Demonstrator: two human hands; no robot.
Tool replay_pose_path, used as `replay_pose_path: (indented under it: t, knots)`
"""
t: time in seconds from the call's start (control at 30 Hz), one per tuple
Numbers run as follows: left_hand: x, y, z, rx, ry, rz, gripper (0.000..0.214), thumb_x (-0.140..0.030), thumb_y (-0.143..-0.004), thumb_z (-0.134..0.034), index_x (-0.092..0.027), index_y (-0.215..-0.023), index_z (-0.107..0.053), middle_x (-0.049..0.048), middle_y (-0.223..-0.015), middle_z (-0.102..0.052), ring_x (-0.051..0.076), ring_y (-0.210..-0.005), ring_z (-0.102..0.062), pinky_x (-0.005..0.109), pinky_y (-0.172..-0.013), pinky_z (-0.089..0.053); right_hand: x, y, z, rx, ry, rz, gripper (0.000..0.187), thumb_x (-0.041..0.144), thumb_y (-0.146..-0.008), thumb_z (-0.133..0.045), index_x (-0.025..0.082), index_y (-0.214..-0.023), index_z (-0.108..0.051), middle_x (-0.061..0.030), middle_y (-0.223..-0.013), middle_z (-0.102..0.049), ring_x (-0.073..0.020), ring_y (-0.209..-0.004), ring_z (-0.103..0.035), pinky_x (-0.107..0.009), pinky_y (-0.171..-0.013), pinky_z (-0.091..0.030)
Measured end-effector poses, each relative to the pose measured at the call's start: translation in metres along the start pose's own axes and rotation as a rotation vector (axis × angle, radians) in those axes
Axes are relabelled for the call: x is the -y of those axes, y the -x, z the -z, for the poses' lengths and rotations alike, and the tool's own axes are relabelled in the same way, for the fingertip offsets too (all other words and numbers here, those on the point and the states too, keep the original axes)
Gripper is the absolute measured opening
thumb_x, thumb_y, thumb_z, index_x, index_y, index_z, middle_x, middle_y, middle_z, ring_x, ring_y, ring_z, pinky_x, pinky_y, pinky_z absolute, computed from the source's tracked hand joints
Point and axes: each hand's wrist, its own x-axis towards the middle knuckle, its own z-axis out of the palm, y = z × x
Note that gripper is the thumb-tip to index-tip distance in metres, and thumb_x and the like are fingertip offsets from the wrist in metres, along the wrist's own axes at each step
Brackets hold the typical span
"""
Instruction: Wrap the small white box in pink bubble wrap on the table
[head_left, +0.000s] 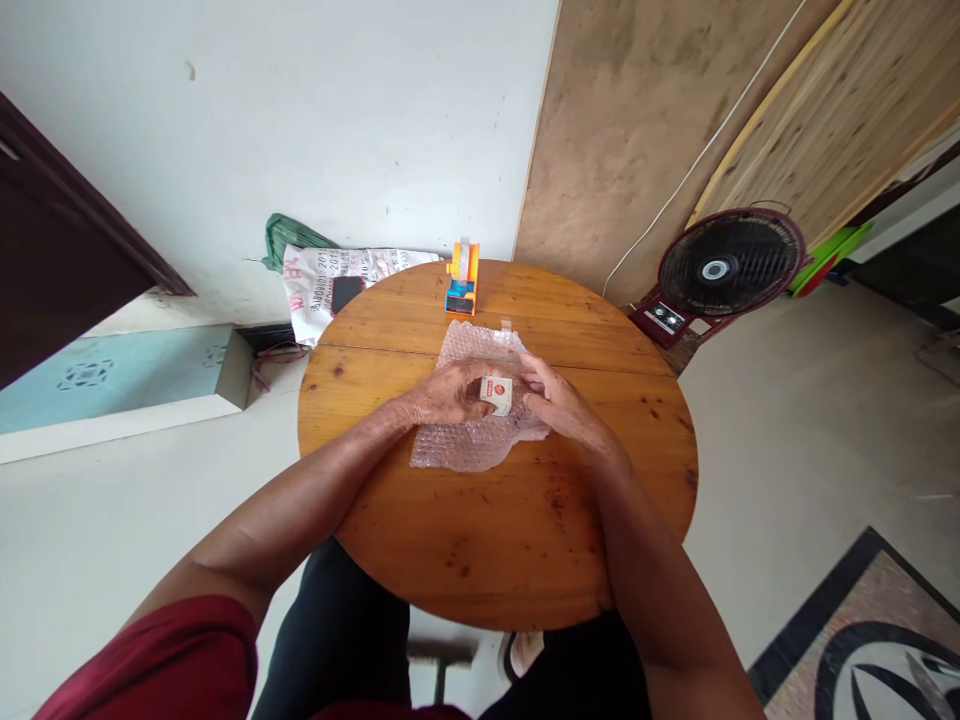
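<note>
A small white box (496, 393) with a red mark sits over a sheet of bubble wrap (465, 445) on the round wooden table. My left hand (459, 391) is closed around the box's left side, fingers and thumb against it. On the other side, my right hand (559, 402) has its fingers apart at the right edge of the bubble wrap, close to the box; it appears to touch the wrap. A short strip of clear tape (506, 325) shows at the wrap's far edge.
An orange and blue tape dispenser (462, 280) stands at the far side of the wooden table (480, 540). To the right on the floor is a dark red fan (720, 270). A printed white sack (307, 300) lies behind the table at left.
</note>
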Motion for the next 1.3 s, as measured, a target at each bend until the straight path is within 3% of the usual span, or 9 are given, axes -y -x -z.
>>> replay_pose_path:
  t: [0.2,0.53,0.77,0.9,1.03,1.1,1.2,1.3]
  knots:
    - [0.004,0.001,-0.002,-0.019,-0.004,0.016,0.042,-0.021,-0.071,-0.072,-0.018,-0.113,-0.066,0.0081,-0.11,-0.068,0.022,-0.094,-0.066,0.034,-0.083,-0.054,-0.008,-0.003,-0.001,-0.01,0.035,0.03,0.069,0.014,-0.078,-0.054,0.024,-0.145,-0.04,-0.0102,-0.137,-0.058,-0.0274,-0.121,-0.059,-0.048,-0.102,-0.048]
    - [0.002,0.0,-0.001,-0.01,0.031,0.028,0.037,-0.025,-0.07,-0.077,-0.018,-0.105,-0.068,0.0071,-0.108,-0.069,0.023,-0.1,-0.064,0.033,-0.087,-0.051,-0.013,-0.003,-0.003,-0.027,0.07,0.057,0.067,0.015,-0.078,-0.054,0.024,-0.143,-0.043,-0.01,-0.133,-0.06,-0.0266,-0.119,-0.059,-0.047,-0.103,-0.047]
    - [0.0,0.001,0.0,0.009,-0.08,0.059,0.039,-0.022,-0.071,-0.072,-0.018,-0.11,-0.066,0.0073,-0.109,-0.069,0.023,-0.097,-0.065,0.035,-0.086,-0.051,-0.012,-0.005,-0.001,-0.032,0.075,0.056,0.064,0.015,-0.078,-0.053,0.023,-0.142,-0.045,-0.0096,-0.126,-0.064,-0.0251,-0.116,-0.061,-0.045,-0.101,-0.048]
    - [0.002,0.002,0.0,0.011,-0.097,0.02,0.038,-0.024,-0.072,-0.072,-0.02,-0.11,-0.067,0.0077,-0.109,-0.07,0.025,-0.097,-0.065,0.037,-0.087,-0.052,-0.017,-0.01,-0.006,-0.098,0.051,0.056,0.058,0.013,-0.078,-0.053,0.022,-0.136,-0.051,-0.0079,-0.121,-0.068,-0.0226,-0.109,-0.064,-0.042,-0.098,-0.049]
    - [0.001,0.004,-0.001,-0.06,-0.139,0.047,0.048,-0.032,-0.075,-0.07,-0.02,-0.12,-0.062,0.0098,-0.119,-0.066,0.026,-0.11,-0.062,0.042,-0.099,-0.048,-0.027,-0.017,-0.015,-0.235,-0.012,0.046,0.047,0.013,-0.078,-0.051,0.02,-0.124,-0.059,-0.0072,-0.118,-0.07,-0.0196,-0.103,-0.066,-0.039,-0.097,-0.05]
    - [-0.006,0.003,0.002,-0.148,-0.12,0.104,0.052,-0.039,-0.078,-0.068,-0.018,-0.125,-0.058,0.0106,-0.125,-0.064,0.027,-0.116,-0.059,0.042,-0.103,-0.046,-0.033,-0.02,-0.017,-0.274,-0.072,0.024,0.043,0.014,-0.079,-0.05,0.019,-0.12,-0.061,-0.0085,-0.118,-0.07,-0.0192,-0.104,-0.066,-0.039,-0.098,-0.05]
    - [-0.031,0.002,0.014,-0.213,-0.194,0.187,0.046,-0.045,-0.08,-0.065,-0.015,-0.114,-0.063,0.0112,-0.119,-0.066,0.027,-0.11,-0.061,0.04,-0.098,-0.048,-0.037,-0.022,-0.016,-0.302,-0.151,0.018,0.038,0.016,-0.08,-0.05,0.017,-0.116,-0.063,-0.01,-0.118,-0.07,-0.0193,-0.106,-0.066,-0.039,-0.1,-0.049]
    - [-0.068,0.008,0.024,-0.056,-0.381,0.162,0.039,-0.045,-0.08,-0.064,-0.015,-0.104,-0.067,0.0107,-0.108,-0.069,0.026,-0.095,-0.064,0.038,-0.087,-0.05,-0.037,-0.023,-0.015,-0.308,-0.158,0.019,0.036,0.017,-0.079,-0.052,0.017,-0.113,-0.064,-0.0094,-0.116,-0.071,-0.0196,-0.105,-0.066,-0.038,-0.099,-0.049]
